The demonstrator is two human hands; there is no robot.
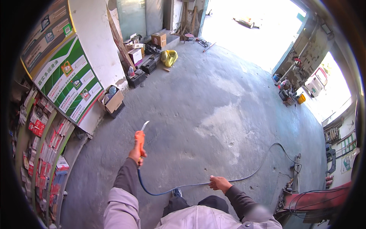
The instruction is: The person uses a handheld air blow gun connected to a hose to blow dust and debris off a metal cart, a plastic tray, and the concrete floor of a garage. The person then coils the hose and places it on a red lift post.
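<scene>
My left hand [136, 153] is closed around the handle of an orange air blow gun [140, 140], held out in front of me to the left. Its short metal nozzle [145, 125] points away from me. From the gun's lower end a dark blue air hose [152, 193] hangs in a loop and runs across to the right. My right hand [220, 184] is in front of my body with its fingers curled at the hose, which appears to pass through them. Past that hand the hose stretches to a metal stand [297, 168] at the right.
Shelves of boxed goods [45, 168] line the left side below a green poster [70, 80]. An open cardboard box [113, 100], a yellow bag [169, 58] and other clutter stand along the left wall. A red machine part [312, 200] juts in at lower right. Concrete floor leads to a bright doorway.
</scene>
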